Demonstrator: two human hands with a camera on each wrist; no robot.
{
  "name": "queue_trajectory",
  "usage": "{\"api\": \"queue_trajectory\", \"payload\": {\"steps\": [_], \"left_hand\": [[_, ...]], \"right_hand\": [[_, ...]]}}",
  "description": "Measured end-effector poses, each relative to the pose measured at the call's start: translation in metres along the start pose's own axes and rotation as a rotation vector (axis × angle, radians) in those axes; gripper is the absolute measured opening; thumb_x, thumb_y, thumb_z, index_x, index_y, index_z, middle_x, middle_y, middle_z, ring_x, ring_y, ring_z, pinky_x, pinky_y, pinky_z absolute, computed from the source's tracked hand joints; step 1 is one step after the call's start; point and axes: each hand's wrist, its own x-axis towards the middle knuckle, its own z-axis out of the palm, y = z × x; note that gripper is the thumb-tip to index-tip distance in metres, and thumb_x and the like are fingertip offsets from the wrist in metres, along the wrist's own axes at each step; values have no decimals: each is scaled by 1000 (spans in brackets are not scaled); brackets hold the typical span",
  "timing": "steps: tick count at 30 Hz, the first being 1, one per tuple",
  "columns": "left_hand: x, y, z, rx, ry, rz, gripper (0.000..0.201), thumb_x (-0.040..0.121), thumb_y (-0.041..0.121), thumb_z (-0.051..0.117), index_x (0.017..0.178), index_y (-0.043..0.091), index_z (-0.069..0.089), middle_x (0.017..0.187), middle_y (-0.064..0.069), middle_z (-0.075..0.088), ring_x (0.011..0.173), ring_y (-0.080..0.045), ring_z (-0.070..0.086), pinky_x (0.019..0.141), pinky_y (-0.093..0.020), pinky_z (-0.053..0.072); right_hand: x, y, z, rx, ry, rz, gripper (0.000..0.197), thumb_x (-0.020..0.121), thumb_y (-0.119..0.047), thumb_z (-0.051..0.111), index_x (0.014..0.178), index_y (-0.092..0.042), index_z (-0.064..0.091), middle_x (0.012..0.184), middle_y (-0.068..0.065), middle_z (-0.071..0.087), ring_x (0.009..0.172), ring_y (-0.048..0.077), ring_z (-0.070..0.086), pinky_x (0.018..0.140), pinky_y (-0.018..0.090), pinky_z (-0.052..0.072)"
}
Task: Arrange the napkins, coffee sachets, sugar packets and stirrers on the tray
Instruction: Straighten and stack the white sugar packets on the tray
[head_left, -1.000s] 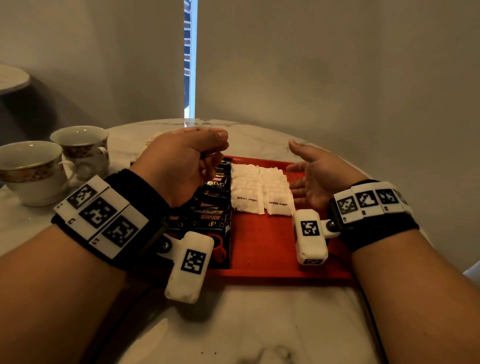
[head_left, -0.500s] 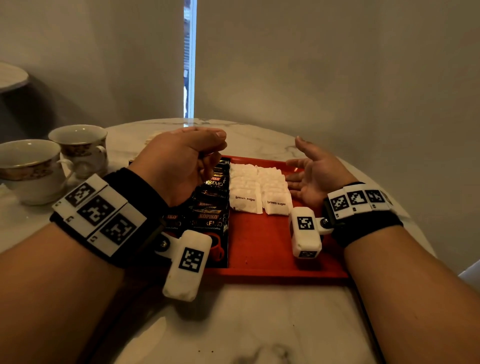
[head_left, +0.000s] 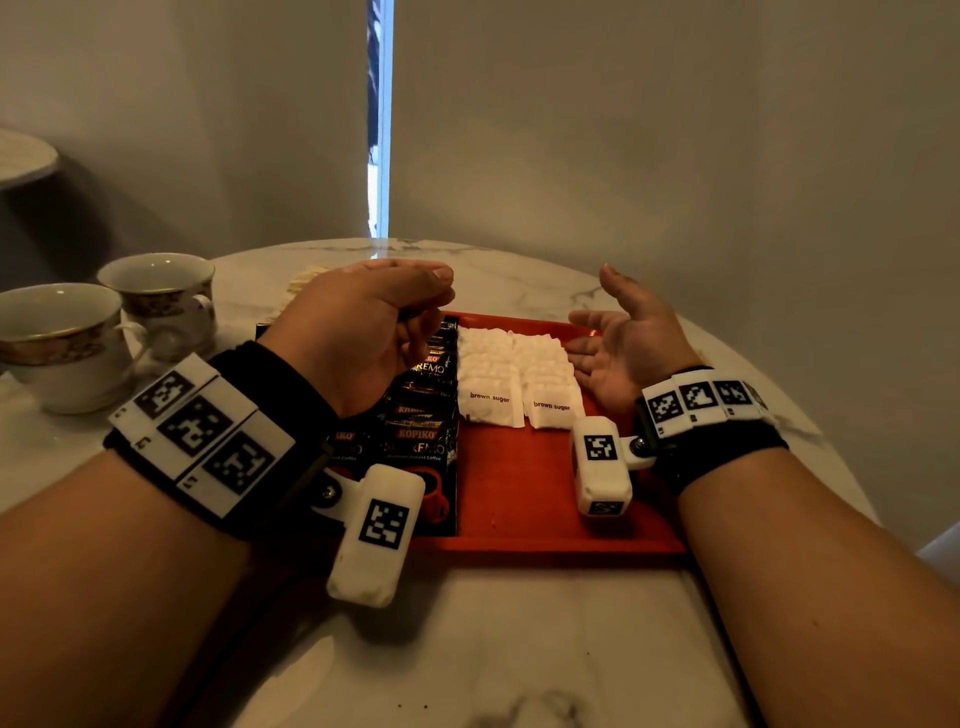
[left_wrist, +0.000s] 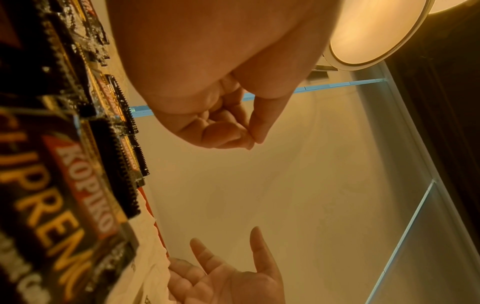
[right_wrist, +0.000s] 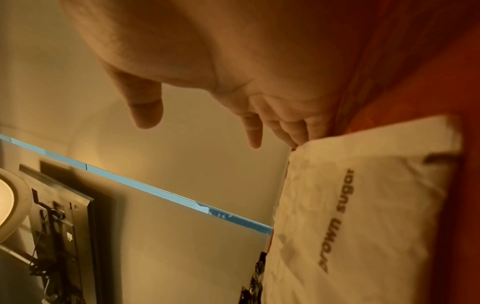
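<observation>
We take the red tray (head_left: 524, 499) on the round marble table (head_left: 493, 649) as our landmark. Along its left side lie the black coffee sachets (head_left: 421, 410), overlapping in a row from the near edge to the far edge; on them we read "KOPIKO" in white on red, parts of "SUPREMO" in gold, and a small line ending in "Instant Coffee". Just right of them, in the tray's far middle, the white sugar packets (head_left: 514, 374) sit in two overlapping columns, and the two nearest each say "brown sugar" in dark lowercase letters. The near right part of the tray is bare red. Our left hand (head_left: 363, 332) hovers over the far end of the sachet row, its fingers curled inward and the thumb tip meeting the fingertips; the left wrist view shows nothing between them. Our right hand (head_left: 623, 338) sits at the tray's right side, palm turned toward the sugar columns, fingers straight and relaxed, the thumb raised, grasping nothing; its lower fingertips come right up to the edge of the packets. Left of the tray, two gold-banded teacups (head_left: 104, 332) stand on the table. Beyond the tray's far left corner, a pale bundle that may be the stirrers (head_left: 306, 280) lies on the marble, mostly hidden by our left hand.
</observation>
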Motion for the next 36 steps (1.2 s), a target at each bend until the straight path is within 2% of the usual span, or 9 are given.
{"api": "queue_trajectory", "payload": {"steps": [3, 10, 13, 17, 21, 27, 30, 34, 36], "left_hand": [[0, 0, 1, -1, 1, -9, 8, 90, 15, 69, 98, 14, 71, 79, 2, 71, 65, -8, 61, 50, -20, 47], [-2, 1, 1, -17, 8, -4, 3, 90, 14, 68, 92, 14, 71, 77, 2, 71, 60, -7, 60, 49, -19, 46], [-4, 2, 3, -25, 5, 1, 3, 91, 13, 68, 93, 13, 70, 77, 1, 71, 61, -8, 60, 51, -20, 46], [-7, 5, 4, -49, -1, -19, 4, 92, 16, 68, 95, 14, 69, 81, 1, 70, 64, -10, 61, 52, -20, 47], [-15, 9, 10, -59, -33, -82, 13, 93, 20, 65, 104, 13, 68, 81, -1, 66, 57, -9, 58, 50, -19, 45], [-32, 6, 27, 94, -259, -228, 17, 93, 25, 65, 107, 15, 67, 81, 0, 63, 69, -14, 60, 54, -26, 45], [-44, 2, 35, 125, -361, -296, 18, 94, 24, 63, 108, 13, 66, 88, -4, 63, 72, -18, 64, 58, -27, 46], [-53, -4, 40, 139, -435, -365, 14, 95, 21, 61, 105, 12, 65, 95, -8, 62, 74, -22, 68, 68, -34, 49], [-54, -6, 41, 138, -447, -387, 12, 95, 20, 61, 102, 11, 66, 100, -11, 61, 79, -26, 67, 71, -38, 51]], "right_hand": [[0, 0, 0, 4, -5, 9, 78, 86, -60, 60, 139, -4, 43, 140, 32, 44, 112, 40, 57, 84, 44, 51], [-1, -4, -4, -110, 147, -30, 71, 90, -57, 58, 141, -8, 46, 150, 27, 38, 139, 42, 38, 107, 48, 37], [-9, -15, -6, -179, 227, -109, 55, 93, -58, 54, 123, -12, 58, 131, 17, 55, 118, 31, 54, 92, 43, 43], [-29, -37, -8, -217, 281, -218, 39, 91, -52, 58, 104, -16, 63, 104, 6, 58, 87, 20, 53, 71, 35, 41], [-49, -49, -18, -585, 197, 29, 42, 89, -48, 64, 111, -12, 66, 102, 8, 62, 89, 23, 53, 73, 35, 42], [-66, -55, -55, -1246, 351, 228, 19, 93, -21, 67, 98, -3, 68, 87, 9, 66, 69, 20, 57, 61, 31, 45], [-70, -48, -67, -1353, 325, 324, 14, 93, -11, 64, 96, 0, 71, 75, 8, 65, 62, 22, 56, 58, 29, 46], [-67, -41, -66, -1593, 283, 388, 13, 92, -18, 69, 95, -7, 76, 82, 5, 77, 75, 18, 75, 76, 34, 62], [-65, -40, -61, -1618, 311, 375, 8, 90, -17, 71, 90, -10, 75, 78, 4, 76, 66, 14, 74, 68, 31, 61]]}}
